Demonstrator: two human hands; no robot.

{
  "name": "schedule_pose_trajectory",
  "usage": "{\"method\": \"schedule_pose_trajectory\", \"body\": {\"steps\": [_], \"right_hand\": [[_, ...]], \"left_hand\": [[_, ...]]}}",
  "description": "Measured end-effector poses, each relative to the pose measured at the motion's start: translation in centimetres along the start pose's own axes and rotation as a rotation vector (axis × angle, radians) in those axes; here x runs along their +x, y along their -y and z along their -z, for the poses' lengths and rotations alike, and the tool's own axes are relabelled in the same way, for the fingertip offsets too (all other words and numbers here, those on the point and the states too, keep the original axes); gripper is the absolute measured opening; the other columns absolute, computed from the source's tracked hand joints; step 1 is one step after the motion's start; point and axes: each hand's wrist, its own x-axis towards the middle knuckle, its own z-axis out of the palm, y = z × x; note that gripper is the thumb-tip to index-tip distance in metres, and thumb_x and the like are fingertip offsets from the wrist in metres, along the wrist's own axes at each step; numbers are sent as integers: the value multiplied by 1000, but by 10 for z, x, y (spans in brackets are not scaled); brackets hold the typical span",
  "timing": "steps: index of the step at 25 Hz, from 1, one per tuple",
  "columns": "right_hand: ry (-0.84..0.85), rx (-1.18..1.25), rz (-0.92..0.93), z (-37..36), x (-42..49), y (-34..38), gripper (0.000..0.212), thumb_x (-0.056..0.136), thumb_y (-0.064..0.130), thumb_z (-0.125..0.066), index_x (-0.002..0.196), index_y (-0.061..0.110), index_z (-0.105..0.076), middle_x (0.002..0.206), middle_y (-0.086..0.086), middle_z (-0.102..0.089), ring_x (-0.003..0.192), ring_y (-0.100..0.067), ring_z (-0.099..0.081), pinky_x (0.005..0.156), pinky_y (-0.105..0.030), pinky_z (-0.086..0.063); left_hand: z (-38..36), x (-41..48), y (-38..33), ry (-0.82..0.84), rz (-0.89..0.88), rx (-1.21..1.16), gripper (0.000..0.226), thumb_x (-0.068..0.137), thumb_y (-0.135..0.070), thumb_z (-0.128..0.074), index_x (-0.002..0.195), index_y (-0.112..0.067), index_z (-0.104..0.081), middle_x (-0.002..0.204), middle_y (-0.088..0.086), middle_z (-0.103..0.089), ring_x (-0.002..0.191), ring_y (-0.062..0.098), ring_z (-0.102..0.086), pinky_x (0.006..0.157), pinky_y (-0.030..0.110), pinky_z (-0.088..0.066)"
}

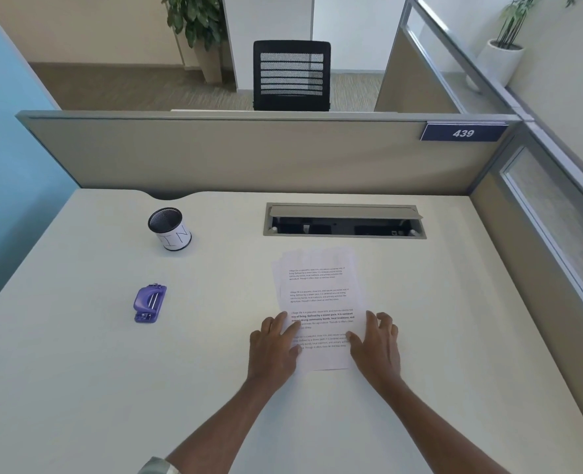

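Observation:
A loose stack of printed white sheets (319,292) lies on the pale desk (78,371), slightly fanned at the far end. My left hand (274,343) lies flat on the stack's near left edge, fingers straight and spread. At the near right edge, my right hand (377,343) touches the paper with its thumb and fingers slightly bent. Neither hand grips the sheets.
A purple hole punch (149,303) sits at the left of the desk. Behind it stands a mesh pen cup (170,228) with a white label. An open cable tray (344,221) is set into the desk beyond the papers. Partition walls (249,152) close the back and right.

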Motion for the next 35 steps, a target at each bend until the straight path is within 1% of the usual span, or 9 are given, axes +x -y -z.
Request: {"method": "schedule_pose_trajectory", "body": {"steps": [9,13,16,19,25,28,30,33,35], "right_hand": [[-6,232,-52,-5,2,13,74,91,21,-83,153,7,-45,147,-19,-50,138,-41,-46,108,-48,-47],[-20,288,-126,6,17,21,83,88,35,-85,157,10,-47,142,-14,-61,137,-38,-56,114,-50,-46],[-22,314,-149,19,33,20,56,90,36,-83,136,11,-65,130,-11,-63,120,-34,-65,108,-47,-48],[39,450,-162,32,48,22,31,91,21,-81,114,4,-71,112,-8,-70,100,-31,-68,94,-47,-58],[68,608,-143,43,57,26,27,93,1,-75,118,7,-70,115,-16,-80,96,-32,-75,85,-39,-62],[69,723,-128,46,53,24,22,93,3,-75,112,13,-68,109,-11,-83,98,-36,-79,86,-47,-65],[94,811,-106,50,49,21,19,95,4,-74,108,15,-68,105,-8,-86,97,-38,-82,86,-53,-67],[143,921,-52,60,43,18,17,97,4,-74,109,14,-67,103,-4,-87,94,-35,-83,81,-51,-69],[163,980,-26,67,40,17,18,98,4,-75,112,13,-67,104,-6,-87,92,-32,-84,77,-45,-70]], "left_hand": [[-3,0,0,13,-4,35,57,106,-47,-50,162,-39,-41,177,-5,-24,157,25,-28,118,43,-36],[-3,-1,0,13,1,34,57,106,-47,-50,162,-39,-41,178,-5,-24,158,25,-28,118,43,-35],[-4,-1,-1,10,2,35,57,106,-46,-49,162,-39,-41,178,-5,-24,157,25,-29,117,43,-35],[-4,0,-1,10,1,47,57,106,-46,-50,162,-40,-40,177,-7,-24,157,24,-29,116,43,-35],[0,1,1,23,26,-13,66,108,-47,-48,169,-31,-31,181,-8,-19,162,22,-25,122,41,-33],[14,8,0,7,165,-342,73,108,-42,-57,171,-18,-28,180,0,-26,164,24,-27,129,42,-30],[30,18,0,-14,313,-670,75,106,-36,-66,170,-15,-33,174,4,-40,157,25,-42,129,41,-35],[57,32,-2,0,500,-1175,71,102,-30,-75,164,-16,-43,152,7,-65,129,24,-67,111,42,-53],[71,39,0,33,507,-1410,51,102,-24,-76,149,-18,-57,124,1,-81,105,19,-78,90,38,-60]]}}
